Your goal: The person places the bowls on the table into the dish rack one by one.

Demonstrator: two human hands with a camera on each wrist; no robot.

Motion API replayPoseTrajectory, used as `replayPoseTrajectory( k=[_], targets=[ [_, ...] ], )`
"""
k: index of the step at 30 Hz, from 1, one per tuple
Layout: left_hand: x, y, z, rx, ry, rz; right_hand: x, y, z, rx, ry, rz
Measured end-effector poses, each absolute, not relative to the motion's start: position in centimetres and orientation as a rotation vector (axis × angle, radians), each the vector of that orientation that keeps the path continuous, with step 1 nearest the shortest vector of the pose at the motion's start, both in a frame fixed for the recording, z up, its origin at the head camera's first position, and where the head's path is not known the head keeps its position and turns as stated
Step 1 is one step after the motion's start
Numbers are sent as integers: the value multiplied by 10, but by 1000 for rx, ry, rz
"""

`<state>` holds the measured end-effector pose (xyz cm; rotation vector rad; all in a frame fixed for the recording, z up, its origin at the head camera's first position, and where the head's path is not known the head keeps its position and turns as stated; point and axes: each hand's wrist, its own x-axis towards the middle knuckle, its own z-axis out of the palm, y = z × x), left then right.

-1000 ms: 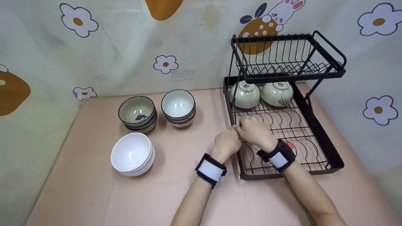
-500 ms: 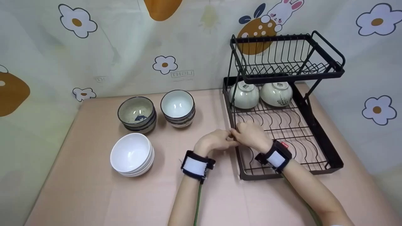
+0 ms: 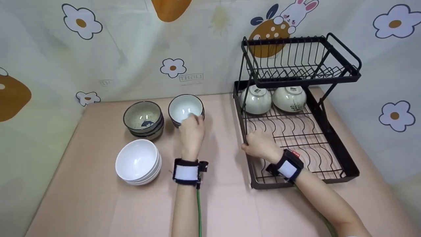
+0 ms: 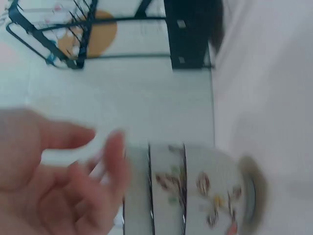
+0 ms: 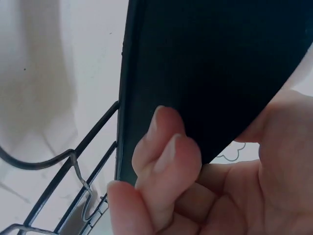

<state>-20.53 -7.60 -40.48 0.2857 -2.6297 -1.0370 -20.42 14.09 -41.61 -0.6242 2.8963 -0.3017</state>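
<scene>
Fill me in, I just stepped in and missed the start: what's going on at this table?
A person is working with two bare hands at a pink table. The left hand reaches to a stack of patterned ceramic bowls with pale insides, fingers at its near rim. The right hand grips the left edge of a black two-tier wire dish rack, where two pale bowls sit on the lower tier. Two more bowl stacks stand on the left.

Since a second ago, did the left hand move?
Yes. The left hand left the dish rack edge and went left and away to the stacked bowls.
</scene>
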Motion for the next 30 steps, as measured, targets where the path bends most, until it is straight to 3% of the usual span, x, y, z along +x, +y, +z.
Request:
replayPoseTrajectory(
  k=[8,30],
  targets=[
    [-211,-96,-411,707,-2396,-1080,-204,142,-418,-673,2903,-318],
    [-222,-108,-429,711,-2248,-1512,-203,142,-416,-649,2860,-366]
  ],
)
